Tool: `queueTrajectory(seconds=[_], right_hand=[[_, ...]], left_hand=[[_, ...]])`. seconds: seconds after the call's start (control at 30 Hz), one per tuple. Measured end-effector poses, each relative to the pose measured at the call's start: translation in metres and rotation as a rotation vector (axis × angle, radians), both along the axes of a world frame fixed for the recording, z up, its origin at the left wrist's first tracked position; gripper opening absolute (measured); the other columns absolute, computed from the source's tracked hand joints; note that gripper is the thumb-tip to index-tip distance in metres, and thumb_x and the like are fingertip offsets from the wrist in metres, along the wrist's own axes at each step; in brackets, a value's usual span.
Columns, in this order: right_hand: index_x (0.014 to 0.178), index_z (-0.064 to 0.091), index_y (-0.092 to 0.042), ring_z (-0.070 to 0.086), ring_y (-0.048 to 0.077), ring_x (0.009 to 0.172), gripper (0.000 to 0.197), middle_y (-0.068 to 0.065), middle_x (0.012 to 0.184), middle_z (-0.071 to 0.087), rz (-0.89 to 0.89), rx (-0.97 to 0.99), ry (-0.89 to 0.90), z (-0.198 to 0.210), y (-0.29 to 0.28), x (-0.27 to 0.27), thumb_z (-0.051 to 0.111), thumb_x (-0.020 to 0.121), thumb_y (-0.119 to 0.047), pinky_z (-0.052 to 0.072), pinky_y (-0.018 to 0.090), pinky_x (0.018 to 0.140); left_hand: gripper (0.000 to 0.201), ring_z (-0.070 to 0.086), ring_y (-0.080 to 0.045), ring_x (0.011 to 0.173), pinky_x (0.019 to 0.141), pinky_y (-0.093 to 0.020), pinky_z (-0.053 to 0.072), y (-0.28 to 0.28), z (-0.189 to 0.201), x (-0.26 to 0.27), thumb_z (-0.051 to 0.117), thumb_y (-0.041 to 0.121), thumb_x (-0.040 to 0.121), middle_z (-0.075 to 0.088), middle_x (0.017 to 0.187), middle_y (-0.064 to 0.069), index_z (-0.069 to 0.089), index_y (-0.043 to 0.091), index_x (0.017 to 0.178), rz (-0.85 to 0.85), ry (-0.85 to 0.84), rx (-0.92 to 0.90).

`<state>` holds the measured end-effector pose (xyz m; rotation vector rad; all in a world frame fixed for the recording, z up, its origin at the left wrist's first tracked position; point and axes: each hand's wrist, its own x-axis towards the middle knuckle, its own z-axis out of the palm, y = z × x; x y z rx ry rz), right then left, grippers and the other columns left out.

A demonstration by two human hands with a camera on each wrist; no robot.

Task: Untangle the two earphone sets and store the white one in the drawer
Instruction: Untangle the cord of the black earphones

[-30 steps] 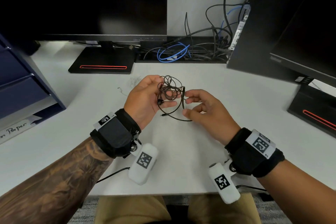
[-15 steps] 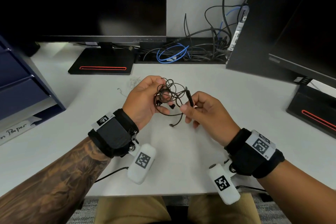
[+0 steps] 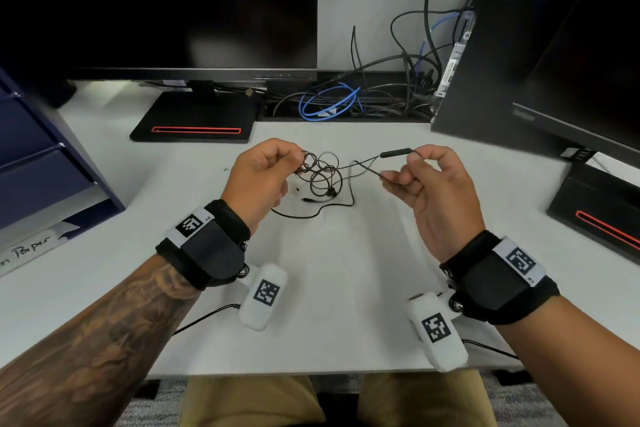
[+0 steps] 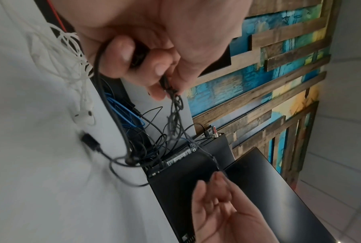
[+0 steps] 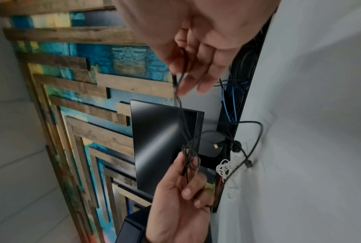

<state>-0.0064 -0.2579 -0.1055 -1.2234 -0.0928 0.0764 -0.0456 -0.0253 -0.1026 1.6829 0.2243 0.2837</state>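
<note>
My left hand (image 3: 258, 180) pinches the black earphone knot (image 3: 320, 172), right hand (image 3: 429, 184) pinching its cord; white earphones (image 4: 71, 65) lie on the desk (image 3: 329, 288) beyond my left hand, toward the back edge.

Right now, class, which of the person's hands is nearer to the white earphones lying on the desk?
Left. The left hand is raised right beside the white earphones, which lie on the desk behind it. The right hand is farther off, across the black earphones.
</note>
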Motion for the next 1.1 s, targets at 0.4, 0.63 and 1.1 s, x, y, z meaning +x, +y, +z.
queueTrajectory(seconds=[0.4,0.63,1.1], right_hand=[[0.089,0.076,-0.024,0.029,0.011,0.053,0.012,-0.001,0.065,0.037,-0.003,-0.245,-0.101,0.014,0.001,-0.007,0.072,0.091,-0.013,0.024,0.025,0.047],[0.098,0.077,-0.017,0.047,0.004,0.059,0.012,-0.011,0.070,0.062,0.137,-0.366,-0.314,0.024,0.013,-0.027,0.073,0.090,-0.009,0.039,0.016,0.052],[0.089,0.059,-0.015,0.033,0.014,0.044,0.035,0.000,0.060,0.046,-0.028,0.042,0.088,0.048,-0.007,0.000,0.049,0.103,-0.045,0.058,0.038,0.064]], left_hand=[[0.022,0.056,-0.009,0.117,0.104,-0.039,0.046,0.004,0.002,0.001,0.068,0.032,0.091,0.065,0.118,0.016,0.066,0.026,0.112,-0.015,-0.053,0.310],[0.034,0.065,-0.011,0.113,0.101,-0.034,0.047,-0.030,0.011,-0.014,0.072,0.021,0.088,0.071,0.115,0.005,0.065,0.017,0.121,-0.419,-0.186,0.289],[0.016,0.030,-0.011,0.047,0.052,-0.029,0.043,0.012,0.030,0.000,0.053,0.011,0.100,0.033,0.052,0.008,0.068,0.014,0.096,-0.013,-0.172,-0.108]])
